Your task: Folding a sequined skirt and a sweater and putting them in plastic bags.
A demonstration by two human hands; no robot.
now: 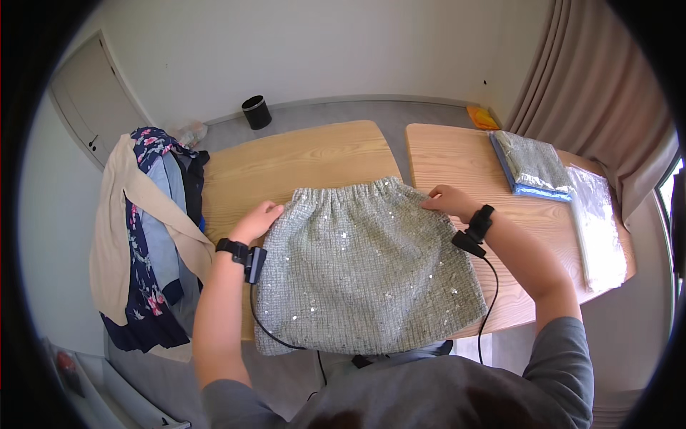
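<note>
A grey tweed skirt (368, 272) with small shiny sequins and a gathered waistband lies spread out, waistband away from me. It bridges two wooden tables, and its hem hangs over the near edge. At the upper left side of the skirt, my left hand (256, 222) is closed with the fingertips pinching the fabric edge. My right hand (454, 201) pinches the opposite edge, just below the waistband's right end. Both wrists wear black straps with small devices, and dark cables run down from them.
Several garments, a beige sleeve (164, 207) among them, drape over the left table's (286, 157) end. The right table (450, 161) bears folded clothes in clear bags (532, 164) and clear plastic sleeves (600, 229). A black bin (256, 113) stands on the floor beyond.
</note>
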